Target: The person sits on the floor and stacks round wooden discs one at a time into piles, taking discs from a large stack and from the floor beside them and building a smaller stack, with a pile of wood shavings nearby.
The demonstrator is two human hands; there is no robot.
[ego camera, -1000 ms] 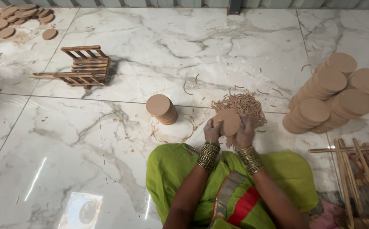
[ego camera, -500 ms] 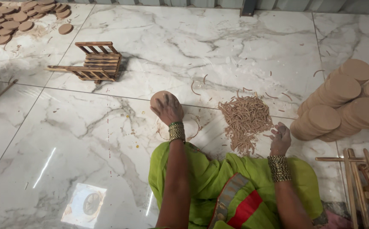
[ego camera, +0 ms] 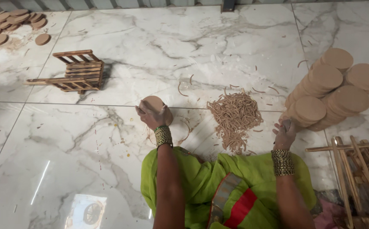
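I sit on a marble floor in green cloth. My left hand (ego camera: 151, 115) rests on top of a short stack of round brown discs (ego camera: 154, 102), its fingers curled over the top disc. My right hand (ego camera: 284, 133) reaches toward the bottom of the leaning stacks of brown discs (ego camera: 335, 88) at the right; its fingers touch the lowest disc edge, and I cannot tell whether they grip it. A heap of thin brown curved sticks (ego camera: 234, 116) lies between my two hands.
A small wooden slatted frame (ego camera: 74, 72) lies on its side at the upper left. More loose discs (ego camera: 6, 26) are scattered in the far left corner. A pile of wooden strips (ego camera: 358, 165) sits at the right edge. Stray shavings dot the floor.
Both hands held a disc together over the stick heap; the left hand then moved left onto the short stack, and the right hand has gone right to the leaning stacks.
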